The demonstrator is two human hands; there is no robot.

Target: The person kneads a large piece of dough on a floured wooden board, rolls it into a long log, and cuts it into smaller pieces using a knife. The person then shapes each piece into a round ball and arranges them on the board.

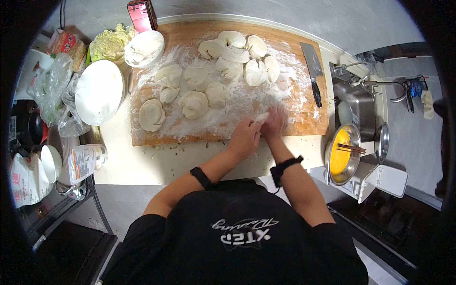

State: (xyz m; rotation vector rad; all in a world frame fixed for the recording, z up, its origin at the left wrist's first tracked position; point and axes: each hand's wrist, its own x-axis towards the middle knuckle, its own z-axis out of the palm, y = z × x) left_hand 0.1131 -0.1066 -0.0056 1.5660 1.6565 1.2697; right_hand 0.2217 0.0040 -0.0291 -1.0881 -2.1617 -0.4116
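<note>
Near the front edge of a floured wooden board (171, 138), my left hand (245, 137) has its fingers closed on a small piece of white dough (261, 118). Beside it on the right, my right hand (276, 121) is blurred and touches the same dough; its fingers cannot be made out clearly. Several folded dough rounds (194, 104) lie on the left and middle of the board. Farther back, more dough pieces (255, 72) lie in a cluster, some touching. A cleaver (312, 66) with a black handle rests at the board's right side.
At the back left stand a bowl of flour (144, 48), a napa cabbage (110, 42) and a white plate (99, 92). On the right, a steel bowl of beaten egg (340, 153) with chopsticks (351, 148) sits near the sink (361, 103). A phone (140, 16) leans behind the flour.
</note>
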